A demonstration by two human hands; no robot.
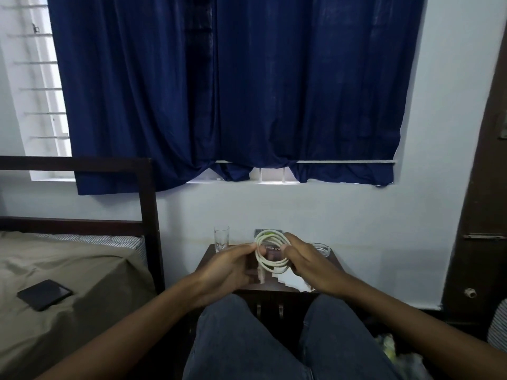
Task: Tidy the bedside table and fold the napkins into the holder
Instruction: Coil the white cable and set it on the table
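Note:
A white cable (270, 261) is wound into a loose coil, held above the dark bedside table (208, 256). My left hand (233, 266) pinches the coil's left side between thumb and fingers. My right hand (304, 260) grips its right side, fingers curled over the loops. Behind the coil, a dark box or packet (270, 233) stands at the table's back edge. A white napkin or paper (296, 282) lies on the table under my right hand, partly hidden. No napkin holder is clearly visible.
An empty drinking glass (221, 238) stands at the table's back left, a clear glass ashtray (321, 248) at the back right. A bed (68, 283) with a black phone (44, 294) lies to the left. Blue curtain (233, 91) hangs behind; my knees sit below the table.

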